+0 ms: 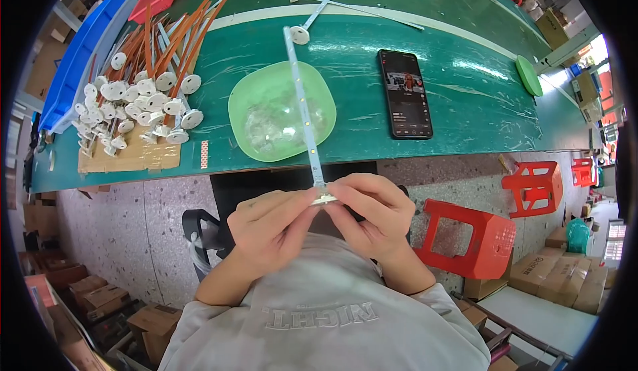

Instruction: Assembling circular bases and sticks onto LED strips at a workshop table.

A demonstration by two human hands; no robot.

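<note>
1. The left hand and the right hand are meeting just off the near edge of the green table, above the person's lap.
2. Both hands' fingertips are pinching the near end of a long thin white strip, pressed together around a small white piece there.
3. The strip is running away from the hands, passing over a light green bowl near the table's near edge, and is ending in a white disc farther in.
4. A pile of similar strips with white discs is lying toward the left end of the table.
5. A black phone is lying flat to the right of the bowl.
6. Red stools are standing on the floor at the right.
</note>
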